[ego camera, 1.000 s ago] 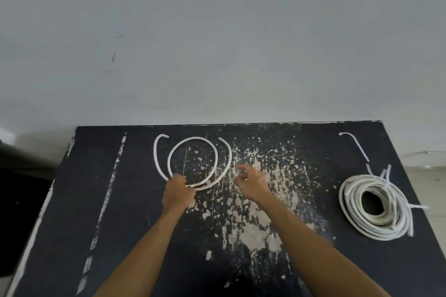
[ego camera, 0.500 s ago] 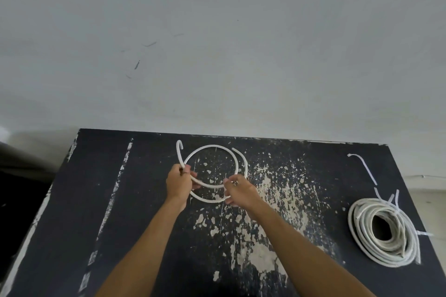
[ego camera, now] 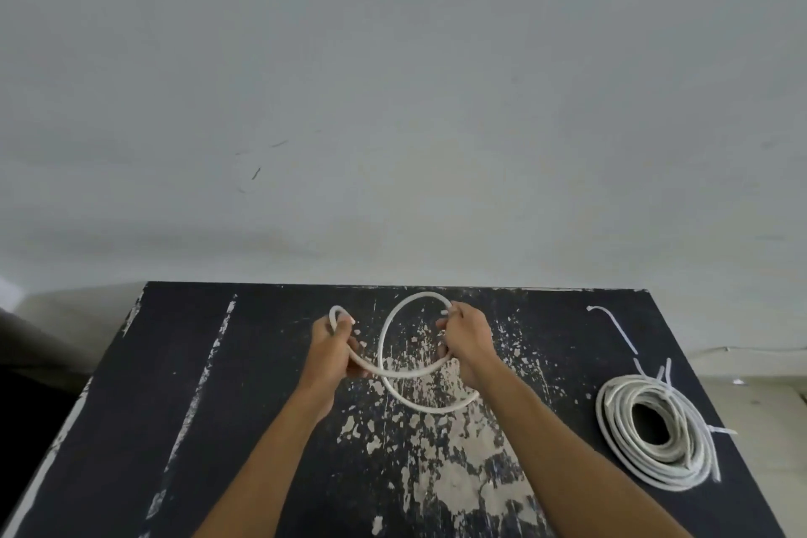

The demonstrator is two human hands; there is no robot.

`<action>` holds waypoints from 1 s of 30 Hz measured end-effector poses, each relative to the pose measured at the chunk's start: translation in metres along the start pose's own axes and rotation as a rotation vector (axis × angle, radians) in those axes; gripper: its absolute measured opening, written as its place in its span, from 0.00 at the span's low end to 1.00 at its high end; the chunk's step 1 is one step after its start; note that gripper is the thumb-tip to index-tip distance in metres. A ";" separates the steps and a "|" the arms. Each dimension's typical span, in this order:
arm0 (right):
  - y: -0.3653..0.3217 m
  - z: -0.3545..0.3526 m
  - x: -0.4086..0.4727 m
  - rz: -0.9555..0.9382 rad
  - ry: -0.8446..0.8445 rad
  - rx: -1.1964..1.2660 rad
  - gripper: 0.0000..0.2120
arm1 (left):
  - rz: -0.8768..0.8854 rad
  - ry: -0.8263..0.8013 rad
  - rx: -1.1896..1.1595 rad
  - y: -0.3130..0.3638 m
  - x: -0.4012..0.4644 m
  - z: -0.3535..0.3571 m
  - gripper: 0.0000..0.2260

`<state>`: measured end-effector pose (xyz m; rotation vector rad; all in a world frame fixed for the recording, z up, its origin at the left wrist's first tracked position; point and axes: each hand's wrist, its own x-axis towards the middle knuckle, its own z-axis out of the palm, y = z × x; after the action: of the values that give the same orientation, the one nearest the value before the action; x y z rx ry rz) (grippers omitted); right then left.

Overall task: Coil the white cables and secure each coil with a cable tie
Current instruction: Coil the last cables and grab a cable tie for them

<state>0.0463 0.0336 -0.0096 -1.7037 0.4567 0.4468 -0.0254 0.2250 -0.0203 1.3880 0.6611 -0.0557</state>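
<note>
Gripping the short white cable (ego camera: 395,367) at 2 spots, both hands sit mid-frame above the worn black tabletop (ego camera: 183,363). The left hand (ego camera: 334,352) has its fingers curled round the cable near one end, which hooks up past the knuckles at centre left. The right hand (ego camera: 467,343) is closed on the other end at the top of a single open loop, and the loop's lower arc hangs toward the lower middle of the frame, crossing the strand that runs between the hands.

The cable looks stiff and springy, so the likeliest trouble is the loop snapping open if either grip loosens while a hand shifts to lay the next turn. With only 1 loop formed and both hands busy, reaching for a tie would leave the coil held by 1 hand, and the free end could flick out of line. The loose cable tie (ego camera: 613,325) lies at the upper right of the tabletop, well apart from the hands, which makes that reach long. A finished coil (ego camera: 655,428) rests at the right edge, with ties already round it; a sweeping forearm could nudge it toward the edge.
</note>
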 end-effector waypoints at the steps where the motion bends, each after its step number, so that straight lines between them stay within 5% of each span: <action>1: -0.003 -0.006 -0.004 -0.031 -0.004 -0.022 0.15 | 0.018 0.014 0.018 0.003 -0.002 0.001 0.08; 15: -0.044 -0.052 -0.062 -0.257 -0.191 0.028 0.13 | 0.415 -0.166 0.315 0.050 -0.035 0.037 0.24; 22: -0.064 -0.062 -0.078 -0.310 -0.345 0.015 0.14 | 0.551 -0.181 0.345 0.064 -0.042 0.045 0.24; 27: -0.074 -0.057 -0.086 -0.434 -0.231 -0.255 0.20 | 0.732 -0.093 0.393 0.074 -0.057 0.051 0.21; 30: -0.079 -0.065 -0.086 -0.422 -0.258 -0.216 0.20 | 0.807 0.036 0.660 0.081 -0.061 0.044 0.22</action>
<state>0.0184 -0.0125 0.1124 -1.8583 -0.1445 0.4074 -0.0244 0.1808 0.0808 2.2118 0.0545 0.4287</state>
